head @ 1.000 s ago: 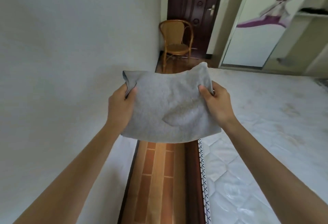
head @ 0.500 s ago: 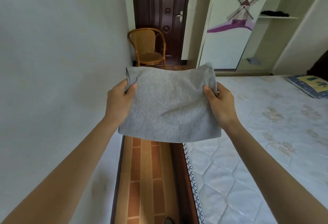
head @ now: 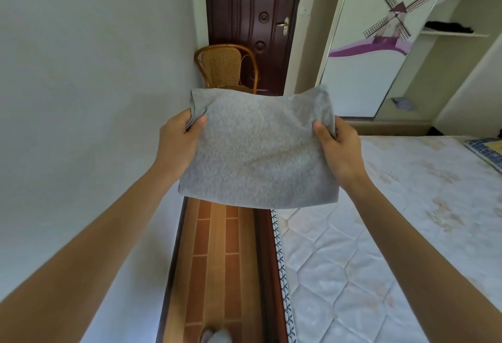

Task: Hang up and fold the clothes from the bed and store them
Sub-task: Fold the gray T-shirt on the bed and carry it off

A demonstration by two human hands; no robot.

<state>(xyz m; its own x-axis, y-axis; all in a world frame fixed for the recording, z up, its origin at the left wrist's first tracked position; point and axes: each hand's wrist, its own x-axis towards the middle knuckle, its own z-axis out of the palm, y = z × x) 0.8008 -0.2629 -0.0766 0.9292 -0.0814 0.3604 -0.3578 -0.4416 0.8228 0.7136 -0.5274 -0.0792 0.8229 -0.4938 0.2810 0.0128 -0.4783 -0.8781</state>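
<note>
Hands, two of them: the left hand (head: 178,141) pinches the left edge of one folded grey garment (head: 258,149), and the right hand (head: 338,147) grips its right edge, thumb on top. The garment hangs in the air above the strip of wooden floor (head: 217,261) between a white wall (head: 81,98) and one quilted mattress (head: 353,261). One wicker chair (head: 225,68) stands before one dark door (head: 244,16); one wardrobe (head: 366,43) bears a windmill picture.

We count one folded grey garment (head: 258,152), two hands, left hand (head: 178,143) and right hand (head: 339,149), one wicker chair (head: 225,68), one door (head: 250,16), one mattress (head: 380,234), one windmill picture (head: 394,16).
</note>
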